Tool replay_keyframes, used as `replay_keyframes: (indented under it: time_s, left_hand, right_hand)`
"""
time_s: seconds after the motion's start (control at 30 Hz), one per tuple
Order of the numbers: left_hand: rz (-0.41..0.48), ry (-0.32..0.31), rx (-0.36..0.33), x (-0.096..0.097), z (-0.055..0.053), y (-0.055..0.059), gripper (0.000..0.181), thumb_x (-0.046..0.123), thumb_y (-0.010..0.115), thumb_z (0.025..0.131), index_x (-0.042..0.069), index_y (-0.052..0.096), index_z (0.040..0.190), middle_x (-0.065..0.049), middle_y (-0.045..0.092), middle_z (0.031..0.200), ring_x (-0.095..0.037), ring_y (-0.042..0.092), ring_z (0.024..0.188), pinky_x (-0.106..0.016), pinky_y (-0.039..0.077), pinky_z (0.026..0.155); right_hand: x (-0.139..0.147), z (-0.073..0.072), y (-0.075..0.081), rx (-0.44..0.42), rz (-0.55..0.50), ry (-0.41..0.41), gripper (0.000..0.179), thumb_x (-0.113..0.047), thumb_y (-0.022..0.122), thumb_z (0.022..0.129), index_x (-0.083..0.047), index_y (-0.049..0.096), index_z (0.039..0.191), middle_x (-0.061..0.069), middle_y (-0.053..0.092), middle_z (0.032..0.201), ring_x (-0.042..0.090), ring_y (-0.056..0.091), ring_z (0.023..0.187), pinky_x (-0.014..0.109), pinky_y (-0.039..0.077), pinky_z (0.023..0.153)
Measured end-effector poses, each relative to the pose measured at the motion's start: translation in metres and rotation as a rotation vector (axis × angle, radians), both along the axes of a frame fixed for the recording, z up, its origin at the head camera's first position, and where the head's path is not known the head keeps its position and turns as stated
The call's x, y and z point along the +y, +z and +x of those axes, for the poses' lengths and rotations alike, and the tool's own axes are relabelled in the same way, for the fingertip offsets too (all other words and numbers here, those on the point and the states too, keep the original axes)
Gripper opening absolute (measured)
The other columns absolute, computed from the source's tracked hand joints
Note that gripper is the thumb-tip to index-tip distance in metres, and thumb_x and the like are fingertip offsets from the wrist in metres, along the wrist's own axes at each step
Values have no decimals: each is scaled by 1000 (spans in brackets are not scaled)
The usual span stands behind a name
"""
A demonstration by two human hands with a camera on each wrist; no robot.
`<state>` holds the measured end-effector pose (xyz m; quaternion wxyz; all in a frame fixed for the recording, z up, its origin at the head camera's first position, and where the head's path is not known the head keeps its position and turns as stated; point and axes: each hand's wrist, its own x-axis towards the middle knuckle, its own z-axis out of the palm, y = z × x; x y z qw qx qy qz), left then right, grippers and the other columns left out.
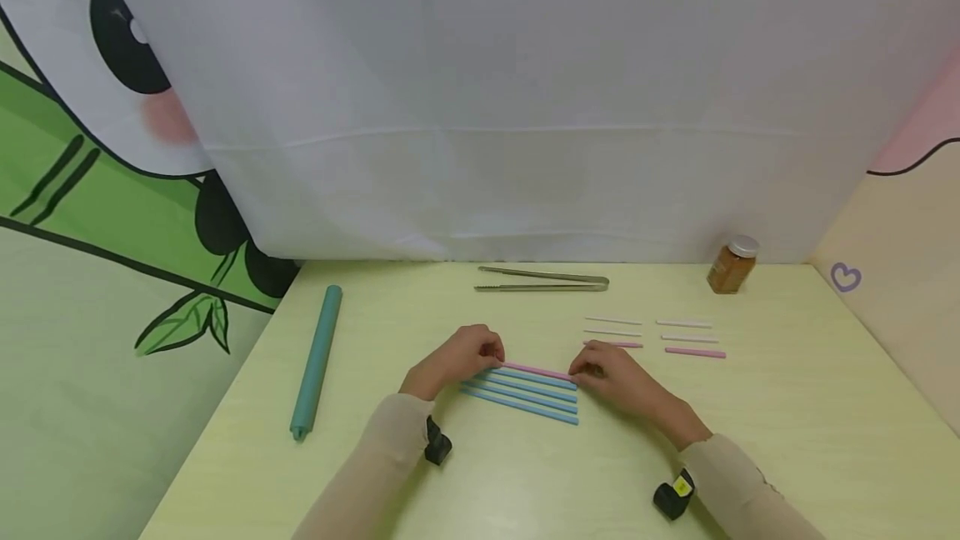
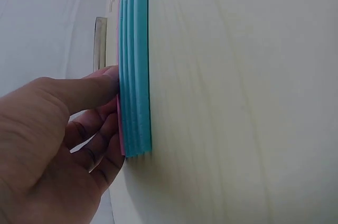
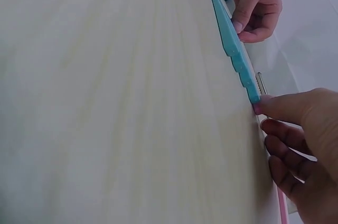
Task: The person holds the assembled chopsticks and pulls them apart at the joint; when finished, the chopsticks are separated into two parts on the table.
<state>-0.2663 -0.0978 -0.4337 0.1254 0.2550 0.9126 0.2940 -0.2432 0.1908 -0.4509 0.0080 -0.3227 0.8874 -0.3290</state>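
Note:
My left hand [image 1: 461,354] pinches the left end of a thin pink stick [image 1: 536,372], and the right hand [image 1: 618,377] pinches its other end. On the near side of the pink stick, several longer blue sticks [image 1: 525,408] lie parallel on the table. In the left wrist view the blue sticks [image 2: 138,71] run close side by side, with the left thumb [image 2: 100,87] along the pink edge. The right thumb [image 3: 274,106] sits at the pink tip, just past the stepped ends of the blue sticks [image 3: 238,65].
Past the right hand lie white sticks [image 1: 686,324] and pink sticks [image 1: 695,352] in two groups. Metal tongs [image 1: 540,282] rest near the back edge. A jar with brown contents [image 1: 732,267] stands back right; a teal roller [image 1: 318,361] lies at left.

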Motion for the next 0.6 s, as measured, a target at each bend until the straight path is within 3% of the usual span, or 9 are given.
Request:
replay_keyframes:
  time_s: [0.17,0.3,0.47,0.6]
  left_hand:
    - [-8,-11,27,1,0,0,5,11,64,92,8,66,88,1,59,87,-10,52,79,-27,46,74]
    - [-12,-10,44,2,-1,2,5,8,61,93,11,63,90,2,60,87,-10,52,78,-26,46,74]
    - [29,-2,39,4,-2,7,9,3,58,94,11,60,91,1,61,88,-12,53,81,-29,47,76]
    - [25,-21,45,9,-1,13,8,4,57,94,9,63,97,0,62,91,-13,55,85,-30,48,80]
  right_hand:
    - [-1,0,-1,21,-4,2,4,-15,68,89,-15,71,92,-8,61,90,5,54,83,25,49,76]
    - [-1,1,-1,47,-4,-25,6,-13,67,90,-16,69,93,-7,64,95,9,58,89,30,50,80]
    - [0,1,3,-16,-48,-70,12,-11,64,91,-18,69,100,-8,68,99,10,62,94,31,52,84]
    - [-3,0,6,-19,-76,-52,17,-12,65,91,-13,69,107,-7,67,97,6,60,86,25,52,76]
